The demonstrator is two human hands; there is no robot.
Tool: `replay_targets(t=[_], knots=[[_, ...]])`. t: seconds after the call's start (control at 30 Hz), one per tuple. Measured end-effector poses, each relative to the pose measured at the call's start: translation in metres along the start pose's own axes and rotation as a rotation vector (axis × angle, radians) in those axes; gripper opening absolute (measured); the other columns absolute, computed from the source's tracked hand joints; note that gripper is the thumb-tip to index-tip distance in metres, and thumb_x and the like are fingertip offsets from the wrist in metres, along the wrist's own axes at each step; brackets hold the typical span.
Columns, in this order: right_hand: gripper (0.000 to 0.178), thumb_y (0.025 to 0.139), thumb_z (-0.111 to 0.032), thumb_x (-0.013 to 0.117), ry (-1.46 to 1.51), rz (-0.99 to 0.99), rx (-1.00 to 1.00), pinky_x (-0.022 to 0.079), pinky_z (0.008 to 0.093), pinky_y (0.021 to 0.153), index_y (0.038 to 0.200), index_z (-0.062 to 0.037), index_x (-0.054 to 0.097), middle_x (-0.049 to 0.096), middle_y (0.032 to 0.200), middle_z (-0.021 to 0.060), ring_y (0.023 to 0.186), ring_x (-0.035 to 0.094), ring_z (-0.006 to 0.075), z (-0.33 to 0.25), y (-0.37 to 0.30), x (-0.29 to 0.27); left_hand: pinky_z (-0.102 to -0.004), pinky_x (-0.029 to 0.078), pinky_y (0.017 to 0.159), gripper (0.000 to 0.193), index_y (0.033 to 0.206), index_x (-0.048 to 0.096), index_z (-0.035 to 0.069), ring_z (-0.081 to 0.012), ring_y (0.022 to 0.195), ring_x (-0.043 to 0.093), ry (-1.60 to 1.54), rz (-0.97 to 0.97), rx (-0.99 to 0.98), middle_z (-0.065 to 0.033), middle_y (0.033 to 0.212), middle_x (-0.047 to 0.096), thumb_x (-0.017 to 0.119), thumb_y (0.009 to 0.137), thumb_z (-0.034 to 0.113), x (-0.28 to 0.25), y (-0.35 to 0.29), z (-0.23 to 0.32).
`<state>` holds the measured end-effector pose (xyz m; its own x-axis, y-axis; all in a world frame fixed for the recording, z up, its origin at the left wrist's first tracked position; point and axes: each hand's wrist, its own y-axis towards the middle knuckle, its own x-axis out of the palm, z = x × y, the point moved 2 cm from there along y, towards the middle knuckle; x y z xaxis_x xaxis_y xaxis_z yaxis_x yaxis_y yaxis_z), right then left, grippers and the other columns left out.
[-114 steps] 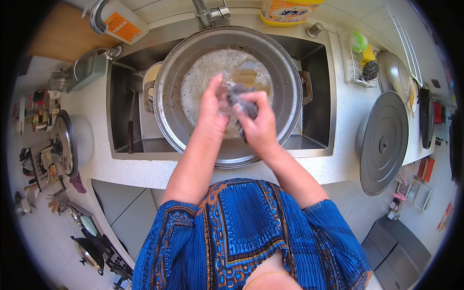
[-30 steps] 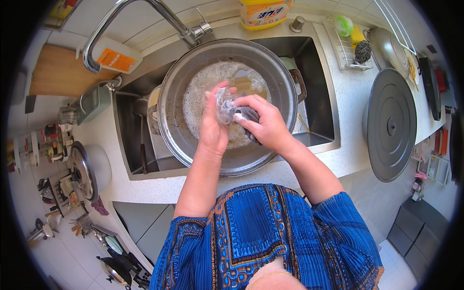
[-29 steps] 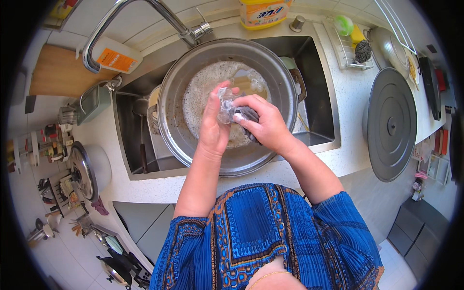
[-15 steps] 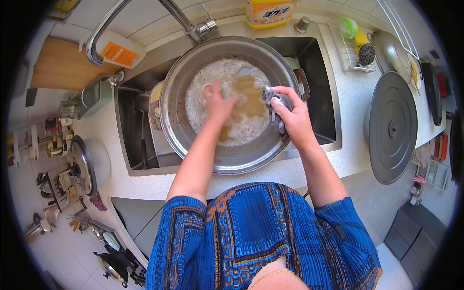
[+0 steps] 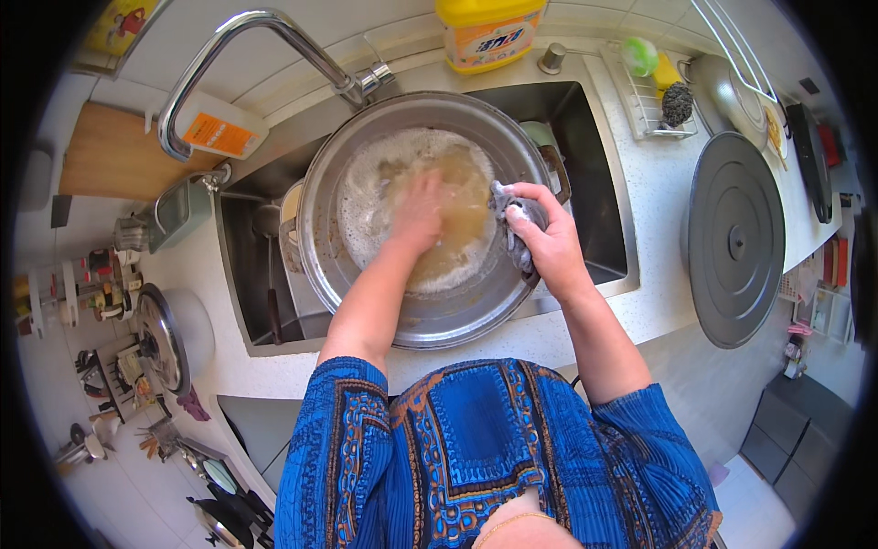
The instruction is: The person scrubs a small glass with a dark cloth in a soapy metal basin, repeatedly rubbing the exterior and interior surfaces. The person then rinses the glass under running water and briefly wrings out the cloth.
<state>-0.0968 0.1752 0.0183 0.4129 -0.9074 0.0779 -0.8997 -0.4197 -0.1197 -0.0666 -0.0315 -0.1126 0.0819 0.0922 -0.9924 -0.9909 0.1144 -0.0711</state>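
Observation:
A large round metal basin rests across the sink, holding cloudy water with white foam. My left hand reaches into the middle of the water. Motion and the murky water smear its fingers, so I cannot make out their shape or whether they hold anything. At the basin's right side, my right hand grips a bunched grey cloth with suds on it. The cloth hangs over the basin's inner wall near the rim.
A chrome faucet arches behind the basin at left. A ladle lies in the left sink bowl. The yellow detergent jug stands behind. To the right are a large dark lid and a wire rack; a lidded pot sits left.
My left hand has gone deeper into the water, pushing foam aside and stirring it. My right hand keeps its hold on the cloth by the rim. The whole view has shifted slightly.

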Motion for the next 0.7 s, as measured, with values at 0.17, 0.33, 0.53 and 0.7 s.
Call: replay_targets(t=[0.17,0.33,0.53,0.7], knots=[[0.022,0.087,-0.011,0.062,-0.002,0.026,0.017,0.045,0.0238,0.081,0.107,-0.0049,0.059,0.062,0.098,0.002,0.089,0.056,0.0086,-0.003,0.0,-0.004,-0.0448,0.041,0.096,0.05,0.125,0.05,0.017,-0.0354,0.121,0.043,-0.208,-0.143,-0.304,-0.0171,0.136,0.041,0.067,0.079,0.021,-0.015,0.001,-0.007],[0.021,0.086,-0.011,0.062,-0.017,0.044,0.026,0.045,0.0238,0.081,0.106,-0.005,0.06,0.062,0.099,0.0021,0.089,0.056,0.0088,-0.006,0.0,-0.007,-0.0387,0.048,0.084,0.048,0.126,0.049,0.015,-0.0251,0.104,0.055,-1.328,0.139,-0.477,-0.0124,0.12,0.055,0.054,0.088,0.045,-0.008,-0.002,-0.032],[0.022,0.087,-0.011,0.061,0.008,0.045,0.071,0.044,0.0244,0.084,0.108,-0.0052,0.059,0.06,0.105,0.003,0.095,0.055,0.0098,-0.001,0.0,-0.011,-0.0341,0.051,0.067,0.069,0.13,0.045,0.013,-0.0247,0.079,0.061,-2.33,0.005,-0.52,-0.0187,0.106,0.062,0.028,0.09,0.067,-0.043,-0.02,-0.029],[0.022,0.088,-0.011,0.06,0.026,0.025,0.091,0.043,0.0248,0.086,0.109,-0.005,0.059,0.06,0.105,0.0031,0.096,0.055,0.0106,-0.002,-0.002,-0.011,-0.0333,0.05,0.067,0.066,0.133,0.042,0.014,-0.0256,0.079,0.06,-2.453,-0.093,-0.353,-0.0214,0.108,0.06,0.024,0.093,0.063,-0.047,-0.023,-0.023]])
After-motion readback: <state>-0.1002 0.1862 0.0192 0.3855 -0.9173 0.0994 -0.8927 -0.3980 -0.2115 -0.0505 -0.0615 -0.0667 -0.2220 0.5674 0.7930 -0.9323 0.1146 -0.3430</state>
